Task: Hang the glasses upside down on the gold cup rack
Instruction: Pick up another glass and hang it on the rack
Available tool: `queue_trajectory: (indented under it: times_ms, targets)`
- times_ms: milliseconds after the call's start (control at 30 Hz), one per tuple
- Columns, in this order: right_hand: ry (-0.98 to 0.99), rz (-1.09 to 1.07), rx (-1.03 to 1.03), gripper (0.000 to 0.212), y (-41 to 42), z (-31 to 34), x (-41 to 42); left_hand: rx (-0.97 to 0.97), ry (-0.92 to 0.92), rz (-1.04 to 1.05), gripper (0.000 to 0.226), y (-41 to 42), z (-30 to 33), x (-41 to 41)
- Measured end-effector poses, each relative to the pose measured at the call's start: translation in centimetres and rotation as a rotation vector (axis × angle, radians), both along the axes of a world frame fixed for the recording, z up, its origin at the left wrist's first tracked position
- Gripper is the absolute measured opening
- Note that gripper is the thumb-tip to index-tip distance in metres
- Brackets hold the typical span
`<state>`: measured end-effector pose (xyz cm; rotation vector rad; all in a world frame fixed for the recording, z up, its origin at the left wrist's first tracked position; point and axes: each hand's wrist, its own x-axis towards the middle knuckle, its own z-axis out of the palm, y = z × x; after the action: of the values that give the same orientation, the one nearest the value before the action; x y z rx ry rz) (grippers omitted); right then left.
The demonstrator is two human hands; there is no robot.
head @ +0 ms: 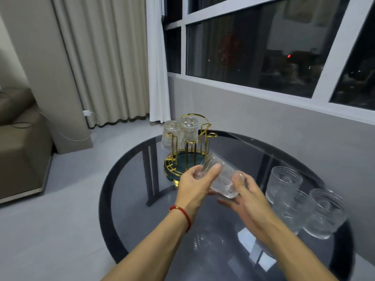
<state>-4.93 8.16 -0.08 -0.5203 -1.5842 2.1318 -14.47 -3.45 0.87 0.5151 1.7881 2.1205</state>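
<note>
The left hand's fingertips (pixel 215 168) curl over the upper end of a clear textured glass (pixel 220 176), thumb and fingers closed round its wall. The right hand's fingers (pixel 238 180) press the lower end of the same glass, with the remaining fingers spread open beneath it as a cradle. The glass lies tilted between the two, neither upright nor fully inverted, held in the air above the table. Which end is the mouth I cannot tell for certain.

The left hand (pixel 194 186) carries a red cord bracelet (pixel 181 214) at the wrist. The right hand (pixel 246 197) comes in from five o'clock.

Just beyond the held glass, at twelve o'clock, stands the gold cup rack (pixel 190 147) on its dark green round base. Two glasses (pixel 180 132) already hang upside down on its pegs at the rack's far left; several gold pegs nearer the hands look free. At three to four o'clock from the hands, three more glasses (pixel 300 199) stand upright in a close group on the round smoked-glass table (pixel 132 199).

By my judgement the glass is stiff, moderately heavy and breakable, and a knock against the metal peg or the glass tabletop could chip it. Its ribbed, beaded surface should give better purchase than smooth glass. The sound grip is round the side wall near the base, leaving the mouth clear to slide down over a free peg.
</note>
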Motion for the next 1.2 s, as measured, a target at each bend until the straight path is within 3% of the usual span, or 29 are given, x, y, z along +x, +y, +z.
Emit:
queue_trajectory:
  times_ms: [100,167,300,367,500,700,1200]
  targets:
    - [0.130,-0.100,0.015,0.055,0.5,1.3,-0.7,-0.091,0.097,-0.021,0.094,-0.6,-0.3,-0.9]
    - [0.136,-0.259,0.166,0.047,1.2,2.8,-1.2,-0.219,0.237,0.027,0.085,-1.1,-1.3,-1.7]
    - [-0.036,-0.485,0.524,0.053,4.0,6.0,-3.4,-0.811,0.675,0.143,0.058,-1.6,-5.2,-4.0]
    - [-0.087,-0.501,0.616,0.058,5.4,7.7,-5.5,-0.910,0.746,0.102,0.061,-0.9,-6.7,-4.4]
    - [-0.127,-0.493,0.705,0.067,7.9,10.6,-10.0,-0.983,0.847,0.070,0.068,-0.1,-8.6,-4.4]
    - [-0.144,-0.407,0.753,0.064,10.3,13.1,-15.6,-1.037,0.837,0.078,0.074,0.4,-9.1,-4.6]
    - [-0.136,-0.058,0.908,0.066,11.1,10.7,-19.9,-1.019,0.817,0.072,0.068,0.3,-9.2,-4.5]
